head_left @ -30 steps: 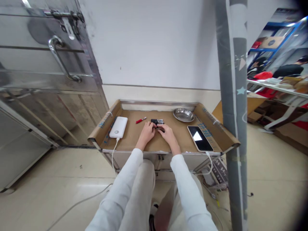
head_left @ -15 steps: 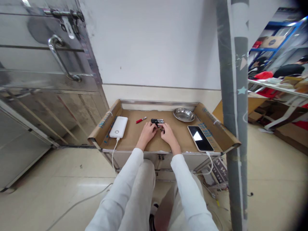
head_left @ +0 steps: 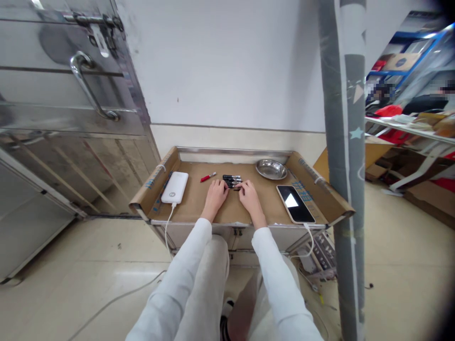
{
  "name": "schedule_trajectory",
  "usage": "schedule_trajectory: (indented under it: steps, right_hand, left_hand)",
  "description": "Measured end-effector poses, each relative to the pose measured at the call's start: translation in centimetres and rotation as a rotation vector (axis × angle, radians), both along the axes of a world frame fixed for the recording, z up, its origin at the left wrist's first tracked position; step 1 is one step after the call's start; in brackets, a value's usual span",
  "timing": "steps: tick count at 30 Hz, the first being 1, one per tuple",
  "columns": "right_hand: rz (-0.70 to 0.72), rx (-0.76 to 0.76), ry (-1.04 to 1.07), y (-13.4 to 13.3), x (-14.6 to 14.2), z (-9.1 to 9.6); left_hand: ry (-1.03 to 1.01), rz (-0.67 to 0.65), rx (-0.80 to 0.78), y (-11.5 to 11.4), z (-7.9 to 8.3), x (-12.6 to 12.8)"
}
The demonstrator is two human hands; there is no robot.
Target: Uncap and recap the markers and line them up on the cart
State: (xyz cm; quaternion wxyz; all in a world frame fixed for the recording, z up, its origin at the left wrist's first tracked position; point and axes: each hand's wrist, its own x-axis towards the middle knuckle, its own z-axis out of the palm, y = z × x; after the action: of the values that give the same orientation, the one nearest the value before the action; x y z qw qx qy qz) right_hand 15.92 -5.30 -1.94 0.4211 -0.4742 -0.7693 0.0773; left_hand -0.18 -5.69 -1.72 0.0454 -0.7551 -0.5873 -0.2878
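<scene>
Several black markers [head_left: 232, 178] lie side by side in a row on the brown cardboard top [head_left: 199, 208]. My left hand [head_left: 215, 195] is at their left ends, fingers bent and closed on the nearest black marker. At the right ends, my right hand [head_left: 250, 198] pinches the other end of that marker, partly covering it. A single red marker [head_left: 208, 177] lies at a slant, up and left of my left hand.
On the left lies a white power bank [head_left: 175, 187] with a cable. A round metal dish [head_left: 271, 169] stands at the back right, and a phone [head_left: 295, 203] with a cable lies at the right. Raised cardboard sides flank the top. A grey wrapped pole [head_left: 350, 189] stands beside it.
My hands have moved slightly apart and lower, and more of the black marker row shows between them. The red marker, power bank, dish and phone stay put.
</scene>
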Motion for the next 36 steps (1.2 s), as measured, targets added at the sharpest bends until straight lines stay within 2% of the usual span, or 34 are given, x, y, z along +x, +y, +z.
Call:
schedule_trajectory:
  steps: [3,10,22,25,31,36]
  right_hand:
    - [-0.038,-0.003,-0.034,-0.24,0.05,0.17]
    - [-0.096,-0.024,-0.099,-0.3,0.13,0.18]
    - [-0.092,-0.034,-0.109,-0.17,0.08,0.21]
    - [-0.096,-0.032,-0.116,-0.17,0.07,0.22]
    - [-0.137,-0.036,-0.137,-0.26,0.11,0.23]
    - [-0.158,-0.016,-0.157,-0.13,0.16,-0.1]
  left_hand:
    - [0.002,0.012,0.008,-0.06,0.12,0.02]
    - [-0.008,-0.063,-0.001,-0.23,0.41,0.1]
    - [-0.019,-0.003,0.019,0.08,0.16,0.21]
    - [-0.077,0.081,0.045,-0.11,0.58,0.21]
    - [-0.171,0.358,0.104,-0.65,0.6,0.09]
    - [-0.166,0.418,0.086,-0.72,-0.13,0.33]
